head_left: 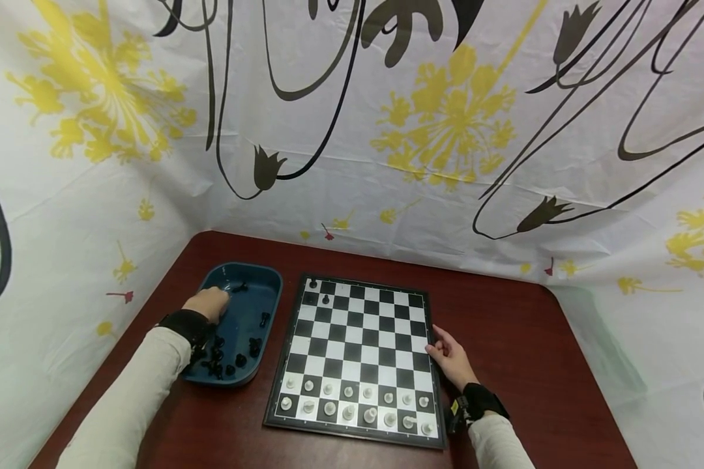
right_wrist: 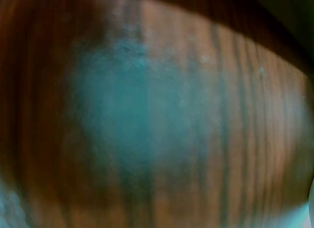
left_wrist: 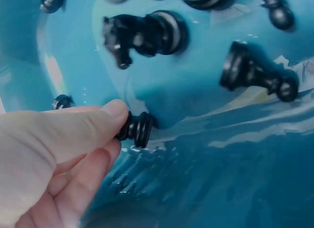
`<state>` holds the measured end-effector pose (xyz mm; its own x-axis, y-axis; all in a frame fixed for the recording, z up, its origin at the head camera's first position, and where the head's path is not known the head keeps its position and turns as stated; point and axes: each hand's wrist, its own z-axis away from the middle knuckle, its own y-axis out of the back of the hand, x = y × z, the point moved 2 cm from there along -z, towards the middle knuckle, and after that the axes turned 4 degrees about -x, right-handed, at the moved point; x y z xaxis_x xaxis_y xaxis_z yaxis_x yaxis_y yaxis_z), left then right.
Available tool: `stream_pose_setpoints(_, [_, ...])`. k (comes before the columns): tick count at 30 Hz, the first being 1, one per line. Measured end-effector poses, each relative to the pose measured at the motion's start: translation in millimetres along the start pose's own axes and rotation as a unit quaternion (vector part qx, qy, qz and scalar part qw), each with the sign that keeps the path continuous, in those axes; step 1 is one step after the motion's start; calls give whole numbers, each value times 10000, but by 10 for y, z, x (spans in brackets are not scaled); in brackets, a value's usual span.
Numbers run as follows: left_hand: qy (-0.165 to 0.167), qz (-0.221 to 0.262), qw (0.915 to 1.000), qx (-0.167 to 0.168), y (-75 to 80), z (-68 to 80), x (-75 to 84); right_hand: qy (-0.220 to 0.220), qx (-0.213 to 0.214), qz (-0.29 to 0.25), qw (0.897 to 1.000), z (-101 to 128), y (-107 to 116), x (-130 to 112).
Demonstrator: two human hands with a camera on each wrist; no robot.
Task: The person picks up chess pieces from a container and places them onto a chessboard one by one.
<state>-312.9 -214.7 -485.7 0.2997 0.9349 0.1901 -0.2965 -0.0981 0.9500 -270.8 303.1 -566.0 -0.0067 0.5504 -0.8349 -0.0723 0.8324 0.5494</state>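
The left hand (left_wrist: 59,159) pinches a black chess piece (left_wrist: 137,129) between thumb and fingers, the piece's ringed base jutting out past the fingertips; its top is hidden in the grasp, so its kind cannot be told. Just beside it in the left wrist view, a black knight (left_wrist: 147,34) lies on its side, and a black pawn (left_wrist: 255,74) lies tipped over near it. All of these are inside a blue tray (head_left: 243,329) with rounded corners, where more dark pieces (head_left: 216,355) lie scattered, mostly toward the near end. The right hand (head_left: 452,358) touches the right edge of the chessboard (head_left: 354,335), its fingers loosely extended and the thumb at the border. The board sits to the right of the tray, apart from it. On its far left corner square stands one dark piece (head_left: 313,283), and a small dark pawn (head_left: 326,299) stands diagonally next to it. Two rows of white pieces (head_left: 349,412) line the near side. Dark wristbands (head_left: 481,399) and pale sleeves (head_left: 135,384) cover both arms. Beneath everything is a reddish-brown table (head_left: 516,339), bordered by a white curtain (head_left: 340,117) printed with yellow flowers and dark stems. The right wrist view is a brown blur.
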Motion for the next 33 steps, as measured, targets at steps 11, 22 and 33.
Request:
stream_pose_setpoints(11, [-8, 333, 9988, 349, 144, -95, -27, 59, 75, 25, 10000, 0, 11, -10])
stream_pose_setpoints(22, [-31, 250, 9996, 137, 378, -229, -31, 24, 91, 12, 10000, -2, 7, 4])
stream_pose_setpoints(33, [-218, 292, 9982, 475, 583, -320, 119, -252, -80, -144, 9995, 33, 11, -136])
